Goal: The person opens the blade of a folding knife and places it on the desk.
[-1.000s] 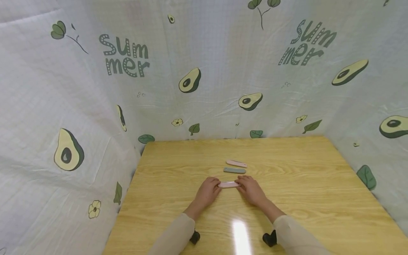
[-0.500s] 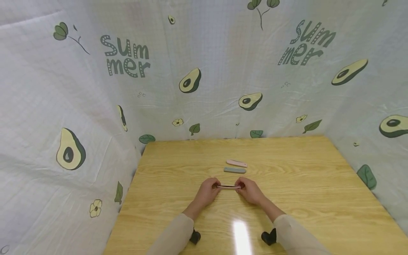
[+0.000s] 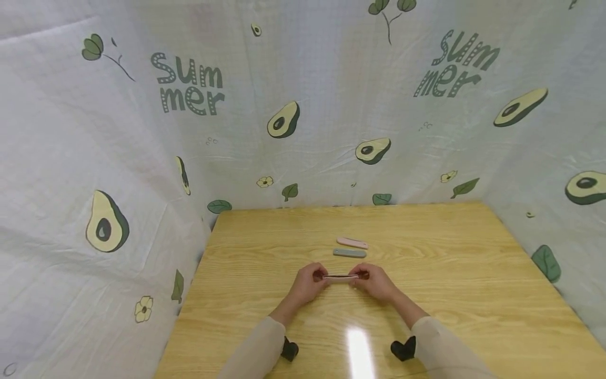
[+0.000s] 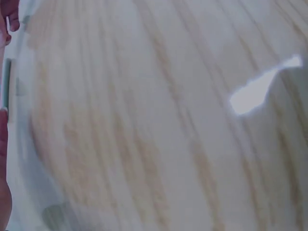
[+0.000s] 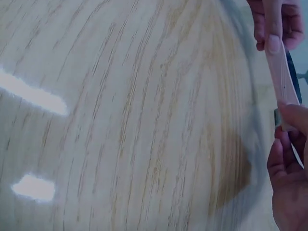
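Observation:
Near the table's middle, my left hand [image 3: 306, 283] and right hand [image 3: 374, 282] pinch opposite ends of a slim pink handle-shaped piece [image 3: 340, 279]. It lies crosswise between them, and a dark line runs along its upper edge. The right wrist view shows thumbs on the piece's pink face [image 5: 283, 79] and a dark strip behind it; its exact kind cannot be told. Just beyond the hands lie a slim grey piece [image 3: 349, 253] and, farther back, a similar pink piece [image 3: 352, 243], each with a small hole near one end. Only slivers of hand show in the left wrist view.
The wooden table [image 3: 260, 237] has a bright light reflection near its front. White cloth [image 3: 326, 105] printed with avocados and leaves hangs at the back and both sides. Black wrist mounts [image 3: 290, 349] sit under the beige sleeves [image 3: 258, 347].
The held pink piece has turned from its flat face upward to its dark-lined edge upward. Both hands have rolled with it, staying nearly in place. The two pieces on the table have not moved.

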A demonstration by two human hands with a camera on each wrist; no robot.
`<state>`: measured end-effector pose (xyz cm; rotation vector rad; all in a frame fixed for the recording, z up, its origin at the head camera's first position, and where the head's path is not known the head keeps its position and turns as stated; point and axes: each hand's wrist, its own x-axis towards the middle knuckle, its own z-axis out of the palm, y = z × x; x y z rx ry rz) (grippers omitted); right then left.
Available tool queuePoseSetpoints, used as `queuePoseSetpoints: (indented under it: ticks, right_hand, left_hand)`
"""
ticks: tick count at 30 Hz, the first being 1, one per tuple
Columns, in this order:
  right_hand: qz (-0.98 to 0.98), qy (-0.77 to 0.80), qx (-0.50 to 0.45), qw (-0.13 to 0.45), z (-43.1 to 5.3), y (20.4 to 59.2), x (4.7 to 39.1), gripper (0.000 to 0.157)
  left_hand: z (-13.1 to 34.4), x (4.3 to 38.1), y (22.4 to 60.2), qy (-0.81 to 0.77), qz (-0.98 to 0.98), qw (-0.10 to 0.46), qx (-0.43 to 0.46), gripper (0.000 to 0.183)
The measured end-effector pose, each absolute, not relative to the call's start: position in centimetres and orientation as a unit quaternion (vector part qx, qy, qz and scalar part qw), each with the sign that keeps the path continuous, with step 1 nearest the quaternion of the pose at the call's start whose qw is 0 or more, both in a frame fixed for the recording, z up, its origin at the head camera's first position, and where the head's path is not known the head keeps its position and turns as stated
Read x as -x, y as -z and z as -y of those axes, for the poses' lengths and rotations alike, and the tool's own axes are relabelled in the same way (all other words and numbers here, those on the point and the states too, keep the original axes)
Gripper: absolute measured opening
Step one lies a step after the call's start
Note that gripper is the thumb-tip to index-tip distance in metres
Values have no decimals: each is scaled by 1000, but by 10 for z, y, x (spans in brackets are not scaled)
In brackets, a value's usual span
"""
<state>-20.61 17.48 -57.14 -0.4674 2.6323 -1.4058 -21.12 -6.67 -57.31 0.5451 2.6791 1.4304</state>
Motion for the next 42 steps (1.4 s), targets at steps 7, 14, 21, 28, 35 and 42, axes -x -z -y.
queuePoseSetpoints:
  ticks: [7, 14, 21, 28, 35, 42]
  right_hand:
    - [-755, 632, 128, 115, -174, 558, 206, 27]
    - [-675, 709, 131, 156, -168, 548, 205, 37]
    - [-669, 705, 120, 203, -159, 542, 203, 40]
    - [-703, 677, 84, 200, -151, 537, 204, 34]
    - [-734, 650, 66, 188, -143, 533, 206, 35]
    - [-731, 650, 77, 194, -141, 537, 207, 31]
  left_hand:
    - [64, 212, 563, -572, -807, 67, -133, 18]
    - [60, 212, 546, -646, -748, 107, -105, 23]
    - [60, 212, 548, -654, -736, 125, -122, 24]
    - [60, 210, 547, -647, -742, 137, -108, 23]
    - [63, 210, 548, -643, -745, 144, -104, 24]
    - [63, 209, 549, -654, -731, 160, -109, 20]
